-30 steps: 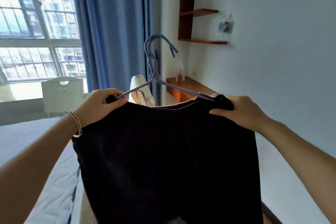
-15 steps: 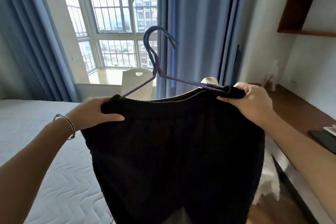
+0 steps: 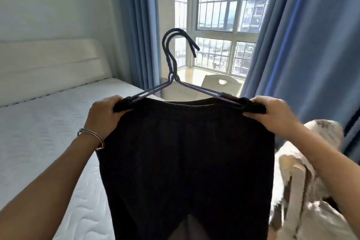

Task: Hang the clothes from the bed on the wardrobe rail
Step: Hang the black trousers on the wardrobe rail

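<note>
Black pants [image 3: 185,161] are hanging on two stacked hangers [image 3: 173,79]
Left hand [image 3: 105,115] and right hand [image 3: 272,117] are both clenching the waistband ends.

Left hand [image 3: 102,112], right hand [image 3: 273,116]: outstretched, fingers curled.

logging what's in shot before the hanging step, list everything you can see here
garment: one, black, centre, draped on the hangers
hangers: two together, purple-blue, hooks up, centre
mattress: one, white quilted, left
headboard: one, white, far left against the wall
curtains: two panels, blue, either side of the window
window: one, barred, back centre
chair: one, white, below the window
patterned cloth: one, pale, blurred, lower right
bracelet: one, silver, left wrist
left hand: grips the garment's left end
right hand: grips its right end
</note>
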Demonstrator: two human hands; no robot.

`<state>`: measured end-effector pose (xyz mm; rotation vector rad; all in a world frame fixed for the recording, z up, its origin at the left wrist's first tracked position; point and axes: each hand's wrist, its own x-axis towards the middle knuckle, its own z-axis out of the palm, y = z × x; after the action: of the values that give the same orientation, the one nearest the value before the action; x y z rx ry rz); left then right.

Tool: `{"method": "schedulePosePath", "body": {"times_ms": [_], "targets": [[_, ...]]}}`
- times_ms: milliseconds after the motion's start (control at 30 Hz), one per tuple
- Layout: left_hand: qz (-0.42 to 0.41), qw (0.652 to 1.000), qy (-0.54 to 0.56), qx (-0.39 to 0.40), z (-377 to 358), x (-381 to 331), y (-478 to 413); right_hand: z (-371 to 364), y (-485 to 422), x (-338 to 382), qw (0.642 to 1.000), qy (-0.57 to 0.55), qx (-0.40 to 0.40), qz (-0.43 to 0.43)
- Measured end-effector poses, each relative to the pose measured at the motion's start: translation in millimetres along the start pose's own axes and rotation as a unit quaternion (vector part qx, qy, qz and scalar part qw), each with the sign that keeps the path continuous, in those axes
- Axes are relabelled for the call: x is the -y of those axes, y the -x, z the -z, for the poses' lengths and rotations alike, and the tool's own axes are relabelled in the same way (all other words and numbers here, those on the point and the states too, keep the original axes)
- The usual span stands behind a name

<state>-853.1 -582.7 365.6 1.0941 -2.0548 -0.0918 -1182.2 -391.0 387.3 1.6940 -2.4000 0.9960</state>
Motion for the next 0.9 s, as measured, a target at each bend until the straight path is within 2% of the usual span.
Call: {"method": "schedulePosePath", "body": {"times_ms": [100, 300, 433, 533, 667, 900], "targets": [[0.017, 0.999, -0.028, -0.039, 2, 0, -22, -15, -50, -4, 0.997, 0.011, -0.045, 0.054], [0.034, 0.989, -0.092, -0.114, -7, 32, -93, -59, -165, 10, 0.989, 0.014, -0.12, 0.081], [0.063, 0.984, -0.105, -0.127, -35, 74, -134, -104, -230, 19, 0.992, 0.02, -0.12, 0.042], [0.101, 0.974, -0.146, -0.145, -47, 100, -163, -132, -281, 36, 0.992, 0.041, -0.112, 0.047], [0.155, 0.947, -0.201, -0.198, -47, 120, -204, -152, -339, 72, 0.993, -0.015, -0.115, 0.03], [0.22, 0.936, -0.199, -0.189, -44, 169, -262, -199, -423, 116, 0.99, -0.102, -0.094, 0.034]]}}
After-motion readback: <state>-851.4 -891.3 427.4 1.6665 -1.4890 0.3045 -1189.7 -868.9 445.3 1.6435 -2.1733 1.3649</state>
